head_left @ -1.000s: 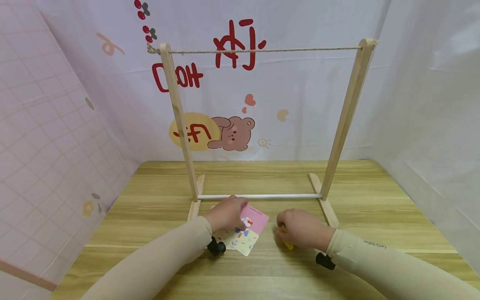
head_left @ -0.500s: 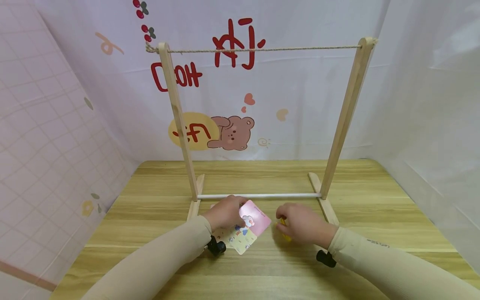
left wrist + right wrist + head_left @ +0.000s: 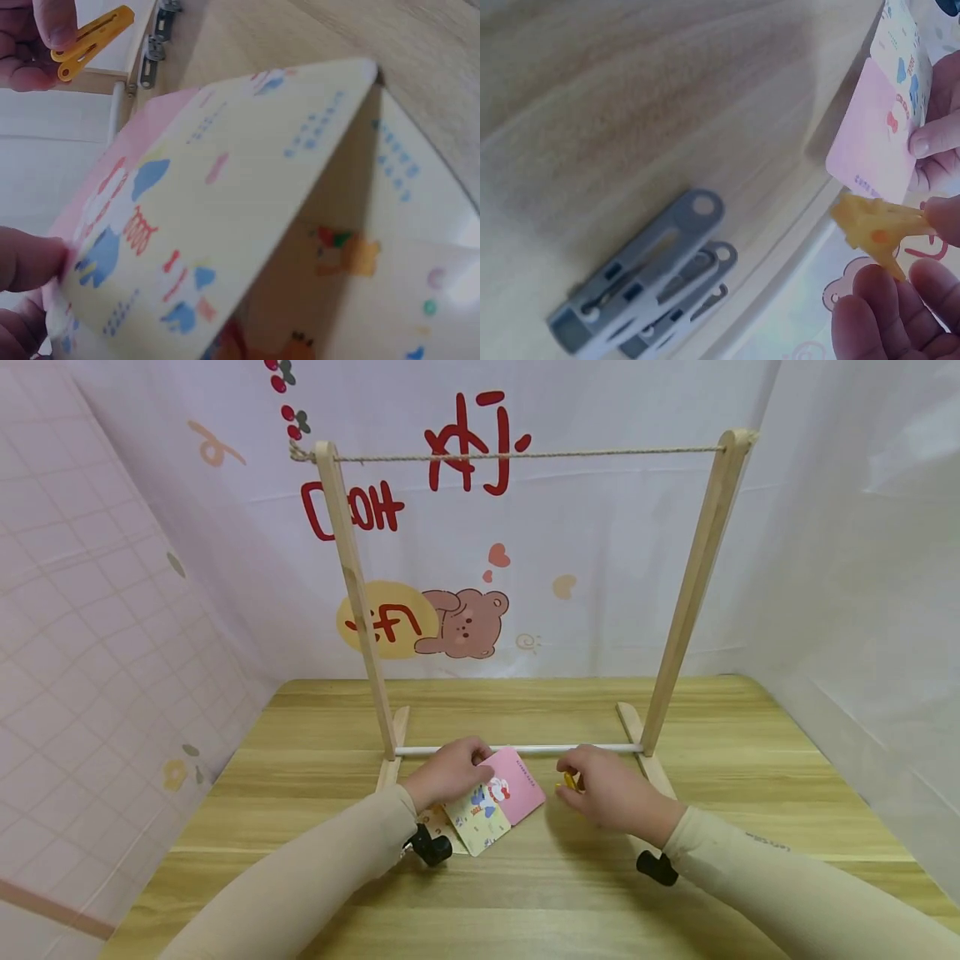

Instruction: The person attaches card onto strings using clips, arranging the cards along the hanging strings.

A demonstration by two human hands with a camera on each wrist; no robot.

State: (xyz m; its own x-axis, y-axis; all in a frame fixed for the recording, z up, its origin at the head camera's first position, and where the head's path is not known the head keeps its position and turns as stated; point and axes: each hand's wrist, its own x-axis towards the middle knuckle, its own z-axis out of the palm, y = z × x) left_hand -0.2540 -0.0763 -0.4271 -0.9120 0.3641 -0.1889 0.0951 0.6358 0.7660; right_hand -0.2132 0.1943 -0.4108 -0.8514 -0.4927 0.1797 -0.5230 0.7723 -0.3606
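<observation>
My left hand (image 3: 448, 772) pinches a pink and pale-yellow card (image 3: 517, 787) with a cartoon print, tilted up off the table. Beneath it lies a second cream card (image 3: 420, 285), with coloured prints, mostly covered in the head view. To the right of the cards, my right hand (image 3: 617, 793) holds a yellow clothespin (image 3: 885, 232) between thumb and fingers. In the right wrist view the thumb and fingers sit on its two handle ends. The clothespin and the raised card are apart.
Several grey clothespins (image 3: 649, 277) lie on the wooden table (image 3: 480, 902). Behind the hands stands a wooden frame with a right post (image 3: 693, 593), a string (image 3: 570, 454) across the top and a white bar (image 3: 525, 749) low down. A printed cloth (image 3: 615, 577) hangs behind.
My left hand has lifted the card and brought it slightly farther forward. The right hand, with the yellow clothespin, has also risen and moved forward, and its fingers have spread somewhat.
</observation>
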